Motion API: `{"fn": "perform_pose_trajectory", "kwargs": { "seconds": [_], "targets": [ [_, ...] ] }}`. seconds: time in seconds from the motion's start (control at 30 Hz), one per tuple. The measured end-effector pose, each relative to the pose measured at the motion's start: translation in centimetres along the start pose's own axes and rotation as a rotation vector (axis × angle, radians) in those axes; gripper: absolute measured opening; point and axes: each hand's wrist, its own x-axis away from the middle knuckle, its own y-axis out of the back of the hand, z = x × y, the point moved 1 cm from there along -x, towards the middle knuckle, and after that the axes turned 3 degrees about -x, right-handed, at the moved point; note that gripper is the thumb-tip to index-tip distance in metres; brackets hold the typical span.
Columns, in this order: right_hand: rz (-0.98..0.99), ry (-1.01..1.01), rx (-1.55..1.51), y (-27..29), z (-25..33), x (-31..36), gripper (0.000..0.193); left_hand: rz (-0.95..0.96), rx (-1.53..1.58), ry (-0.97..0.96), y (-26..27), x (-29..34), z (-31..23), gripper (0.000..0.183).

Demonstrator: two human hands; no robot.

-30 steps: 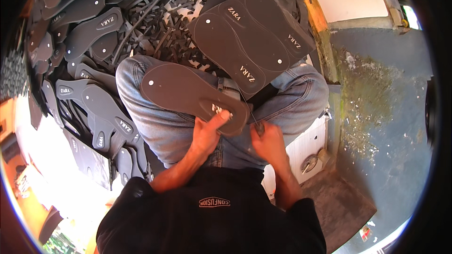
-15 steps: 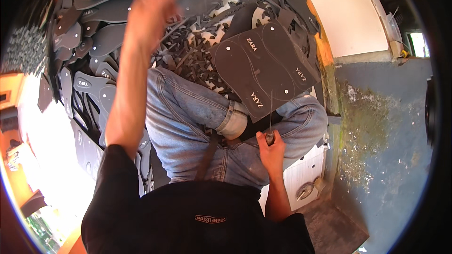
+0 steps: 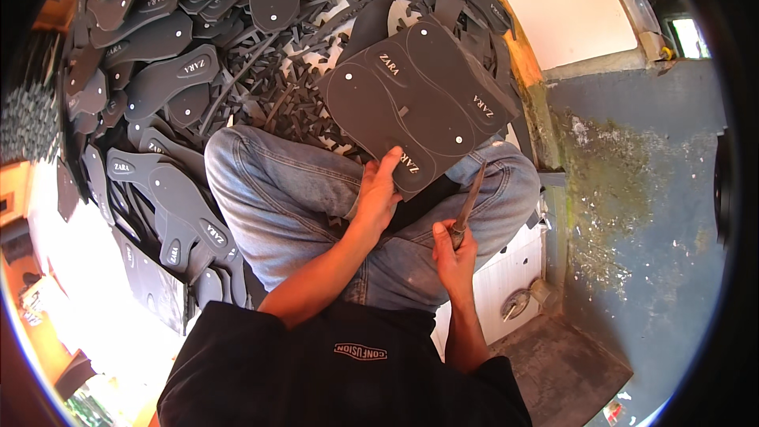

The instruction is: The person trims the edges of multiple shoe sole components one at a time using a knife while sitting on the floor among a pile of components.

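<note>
A dark grey foam sheet [image 3: 435, 87] with curved sole outlines, pale printing and white dots lies tilted across my lap. My left hand [image 3: 375, 199] grips its near left edge, one digit on top and the other fingers closed at the edge, partly hidden. In my right hand [image 3: 455, 257] is a knife [image 3: 472, 204] with a slim blade, held by its handle. The blade points up and away, just beside the sheet's near right side, over my right leg.
Many cut-out soles [image 3: 174, 83] are heaped along the left and far side. Small dark offcuts [image 3: 277, 83] cover the floor beyond my crossed legs [image 3: 277, 182]. A stained blue-grey surface [image 3: 632, 205] stands at the right, beside a dark slab [image 3: 561, 364] nearer me.
My left hand has come back from the far left and now grips the sheet. A sole now lies at the far side, where that hand was. The knife blade has tilted rightward.
</note>
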Motion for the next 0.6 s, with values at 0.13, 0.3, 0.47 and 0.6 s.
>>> {"fn": "perform_pose_trajectory", "kwargs": {
  "seconds": [0.13,0.3,0.47,0.6],
  "targets": [
    [0.144,-0.083,0.003,0.0,0.9,1.0,0.017,0.053,-0.117,-0.103,0.7,-0.6,-0.6,0.035],
    [0.359,-0.164,0.148,0.0,1.8,3.1,0.009,0.057,0.052,-0.131,6.2,5.1,-3.9,0.030],
    [0.483,-0.238,0.238,0.2,1.0,4.6,0.008,0.045,0.113,-0.062,8.5,7.8,-4.5,0.031],
    [0.499,-0.185,0.263,0.5,0.6,4.9,0.009,0.027,0.133,-0.040,8.4,8.4,-4.6,0.031]
  ]
}}
